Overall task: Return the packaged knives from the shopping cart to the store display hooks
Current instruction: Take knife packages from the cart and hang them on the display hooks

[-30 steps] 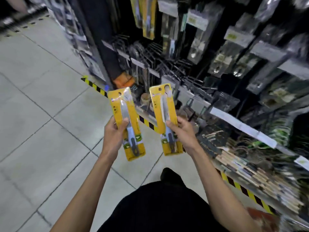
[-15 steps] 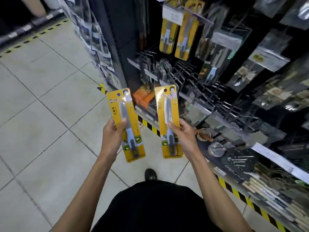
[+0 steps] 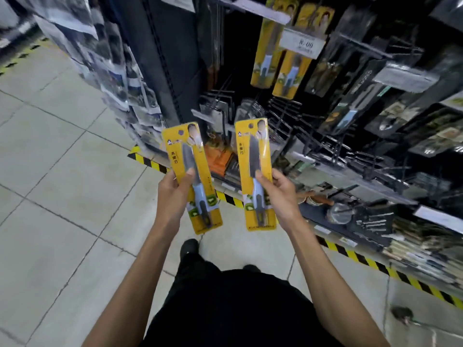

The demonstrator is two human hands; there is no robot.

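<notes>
I hold two yellow carded knife packs upright in front of me. My left hand (image 3: 172, 194) grips the left knife pack (image 3: 185, 156) at mid-height, thumb across its front. My right hand (image 3: 280, 194) grips the right knife pack (image 3: 253, 151) the same way. Each pack shows a grey blade and a pale blue handle. Up on the dark display rack, matching yellow knife packs (image 3: 280, 58) hang from hooks behind a white price tag (image 3: 303, 45). Bare wire display hooks (image 3: 288, 113) stick out below them. No shopping cart is in view.
Shelves of dark packaged kitchen tools (image 3: 375, 101) fill the right side, with low shelves of utensils (image 3: 370, 221) beneath. Yellow-black hazard tape (image 3: 350, 254) lines the shelf base. Grey tiled floor (image 3: 62, 196) stretches to the left. A rack of hanging packets (image 3: 112, 71) stands at the rack's end.
The view has tilted up and moved closer to the rack, bringing the hanging yellow packs nearer. Both hands keep their grip on the packs and have risen slightly.
</notes>
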